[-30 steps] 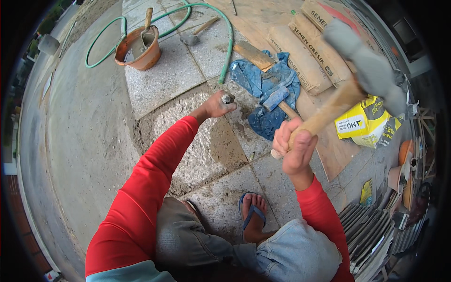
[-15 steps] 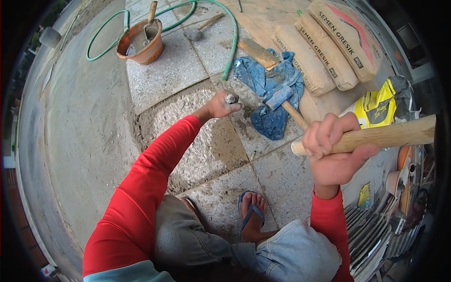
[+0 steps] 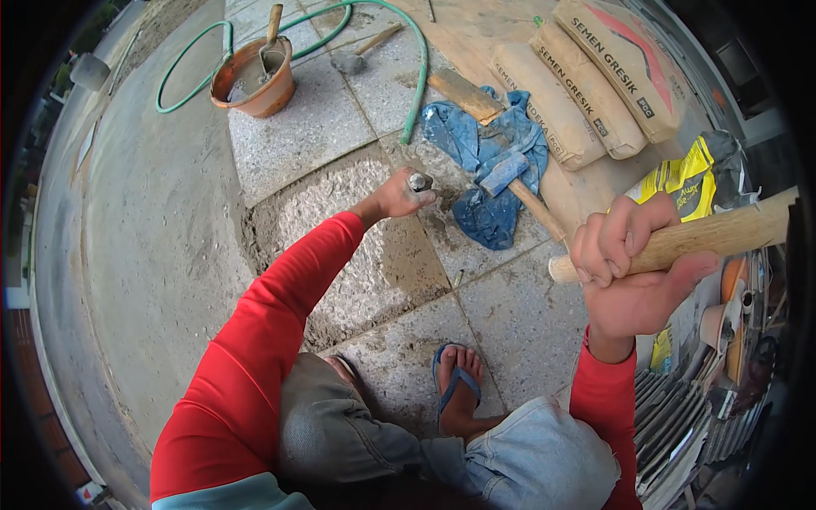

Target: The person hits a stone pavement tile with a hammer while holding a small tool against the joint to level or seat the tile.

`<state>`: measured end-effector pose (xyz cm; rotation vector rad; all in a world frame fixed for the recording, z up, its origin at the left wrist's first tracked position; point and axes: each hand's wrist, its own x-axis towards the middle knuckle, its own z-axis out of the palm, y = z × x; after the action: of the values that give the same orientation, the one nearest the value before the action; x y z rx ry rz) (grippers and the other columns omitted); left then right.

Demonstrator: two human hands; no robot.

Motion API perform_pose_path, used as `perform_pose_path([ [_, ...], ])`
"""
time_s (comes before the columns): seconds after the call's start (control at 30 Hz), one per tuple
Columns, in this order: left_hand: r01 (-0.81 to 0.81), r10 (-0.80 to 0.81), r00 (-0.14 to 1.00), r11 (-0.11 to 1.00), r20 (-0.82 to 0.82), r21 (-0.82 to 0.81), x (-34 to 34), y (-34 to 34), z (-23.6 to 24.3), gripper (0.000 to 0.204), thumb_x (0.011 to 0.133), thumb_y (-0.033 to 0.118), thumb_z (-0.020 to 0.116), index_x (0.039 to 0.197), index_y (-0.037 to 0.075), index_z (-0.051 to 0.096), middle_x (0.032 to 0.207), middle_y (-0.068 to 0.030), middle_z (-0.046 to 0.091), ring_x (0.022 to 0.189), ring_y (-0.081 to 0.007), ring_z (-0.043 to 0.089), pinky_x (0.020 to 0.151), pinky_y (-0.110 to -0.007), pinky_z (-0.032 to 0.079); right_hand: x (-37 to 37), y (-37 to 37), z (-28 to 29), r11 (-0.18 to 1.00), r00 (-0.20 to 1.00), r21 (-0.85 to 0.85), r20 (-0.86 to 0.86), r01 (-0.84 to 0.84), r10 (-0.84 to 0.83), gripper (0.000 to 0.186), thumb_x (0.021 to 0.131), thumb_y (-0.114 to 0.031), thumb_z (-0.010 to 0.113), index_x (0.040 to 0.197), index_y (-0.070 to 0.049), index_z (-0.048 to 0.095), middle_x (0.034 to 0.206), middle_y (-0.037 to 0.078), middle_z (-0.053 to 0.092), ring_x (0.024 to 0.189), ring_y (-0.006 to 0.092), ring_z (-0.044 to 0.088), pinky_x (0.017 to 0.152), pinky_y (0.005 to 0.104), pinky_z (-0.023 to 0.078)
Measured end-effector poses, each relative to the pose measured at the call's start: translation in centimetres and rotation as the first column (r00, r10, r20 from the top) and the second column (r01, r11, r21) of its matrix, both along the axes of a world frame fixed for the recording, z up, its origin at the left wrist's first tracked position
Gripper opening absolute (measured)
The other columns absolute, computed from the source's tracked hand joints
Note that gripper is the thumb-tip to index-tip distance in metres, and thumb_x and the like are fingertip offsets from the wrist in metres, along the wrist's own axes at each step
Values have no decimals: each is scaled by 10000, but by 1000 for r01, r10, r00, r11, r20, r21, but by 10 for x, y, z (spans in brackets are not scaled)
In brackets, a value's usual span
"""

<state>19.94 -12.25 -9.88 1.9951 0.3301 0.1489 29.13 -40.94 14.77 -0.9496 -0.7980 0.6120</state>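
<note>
My left hand (image 3: 396, 194) is closed in a fist around a chisel (image 3: 419, 181), held over the paving. Only the chisel's round grey top end shows; the fist hides the lower part. At the right, my right hand (image 3: 637, 259) grips a thick wooden handle (image 3: 735, 228), raised off the ground. The handle's far end runs out into the dark rim, so any tool head there is out of view. Below the left forearm lies a rough patch of wet grey mortar (image 3: 344, 246) among speckled paving slabs (image 3: 501, 327).
A blue-headed hammer (image 3: 507, 175) rests on a blue cloth (image 3: 484, 140) beside a wood block (image 3: 467, 95). Paper cement sacks (image 3: 586, 93) lie far right, near a yellow bag (image 3: 684, 180). An orange bucket (image 3: 276, 100) with a trowel, a mallet (image 3: 348, 61) and a green hose (image 3: 423, 68) are farther off.
My right hand has moved to the right with the wooden handle, which now tilts up more at its far end. My left hand has stayed almost in place.
</note>
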Motion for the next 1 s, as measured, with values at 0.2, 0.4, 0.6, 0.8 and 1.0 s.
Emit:
perform_pose_path([
  [0.2, -260, 212, 864, 964, 457, 45, -7, -21, -13, 270, 842, 298, 746, 880, 36, 692, 797, -110, 652, 746, -209, 605, 719, -388, 503, -43, -11, -130, 489, 964, -872, 132, 2, 230, 580, 1081, -545, 440, 757, -66, 495, 598, -34, 429, 522, 88, 417, 465, 268, 323],
  [0.4, 9, -5, 986, 1000, 164, -24, -21, -13, 1, 298, 862, 279, 738, 743, 34, 618, 642, -73, 559, 609, -170, 522, 628, -365, 460, -14, -27, -22, 873, 999, -486, -35, -41, 27, 700, 1012, -731, 379, 788, -73, 464, 595, -14, 407, 482, 88, 382, 432, 263, 294],
  [0.6, 10, -14, 994, 999, 105, 34, -24, -10, -7, 283, 872, 287, 728, 778, 37, 634, 673, -89, 582, 651, -186, 566, 662, -373, 488, -21, -5, -52, 997, 990, -19, 124, 69, -66, 675, 994, -748, 394, 824, -95, 420, 627, 2, 391, 498, 87, 360, 447, 272, 299],
  [0.8, -115, 110, 993, 987, 45, 115, -35, -20, -7, 294, 856, 299, 782, 979, 36, 738, 965, -121, 717, 961, -235, 668, 904, -364, 516, -39, -38, -113, 459, 970, -862, -243, -215, -3, 594, 1078, -581, 410, 764, -80, 473, 574, -39, 390, 470, 84, 432, 420, 260, 342],
  [1.0, 56, -61, 996, 997, 69, 61, -35, -11, 0, 308, 864, 242, 707, 711, 20, 557, 633, -63, 532, 622, -173, 487, 626, -383, 437, 0, -27, 9, 996, 969, -68, -234, 65, -80, 655, 1038, -700, 350, 830, -84, 428, 607, -5, 396, 459, 82, 355, 417, 249, 319],
])
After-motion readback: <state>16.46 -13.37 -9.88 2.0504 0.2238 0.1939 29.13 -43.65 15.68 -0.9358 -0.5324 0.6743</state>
